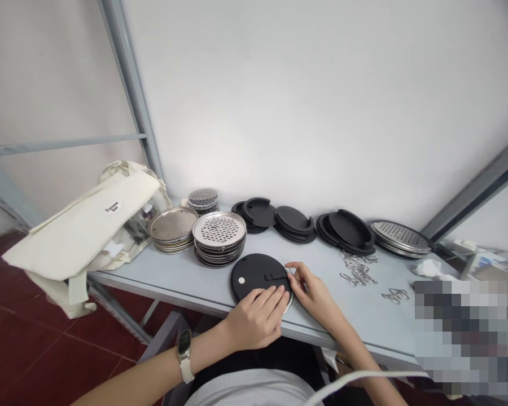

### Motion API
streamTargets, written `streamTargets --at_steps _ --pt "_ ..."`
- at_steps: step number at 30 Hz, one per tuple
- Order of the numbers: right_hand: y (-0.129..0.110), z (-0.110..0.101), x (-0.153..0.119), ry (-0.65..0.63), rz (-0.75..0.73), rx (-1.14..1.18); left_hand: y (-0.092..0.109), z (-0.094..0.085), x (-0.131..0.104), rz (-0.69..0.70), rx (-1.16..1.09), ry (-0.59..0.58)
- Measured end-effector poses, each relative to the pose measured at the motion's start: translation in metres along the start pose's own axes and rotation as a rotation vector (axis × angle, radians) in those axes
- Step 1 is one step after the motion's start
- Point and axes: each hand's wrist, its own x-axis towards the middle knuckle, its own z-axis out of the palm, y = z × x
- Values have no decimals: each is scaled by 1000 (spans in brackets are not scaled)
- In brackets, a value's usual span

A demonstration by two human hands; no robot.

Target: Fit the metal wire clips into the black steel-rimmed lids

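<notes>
A round black plastic disc (254, 272) lies near the table's front edge, with a white dot on its left and a narrow slot at its right. Bright metal shows at its lower right rim. Across the lower part of the disc my left hand (260, 316) rests, fingers stretched out flat and close together; its thumb is hidden. My right hand (311, 290) is at the disc's right edge, thumb and index finger pinched on a thin metal wire clip (288, 270), mostly covered by the fingers. Several loose wire clips (359, 269) lie to the right.
Stacked metal plates (173, 224) and perforated grater discs (219, 230) stand at left. Black discs (294, 221) pile along the wall; more metal graters (400, 237) sit farther right. A cream bag (88, 220) overhangs the left end. A white cable (364, 374) crosses below my right forearm.
</notes>
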Motion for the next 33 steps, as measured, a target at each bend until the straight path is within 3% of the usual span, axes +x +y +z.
streamTargets --at_steps 33 --pt "-3 -1 -2 -17 7 14 0 0 0 -3 -11 -4"
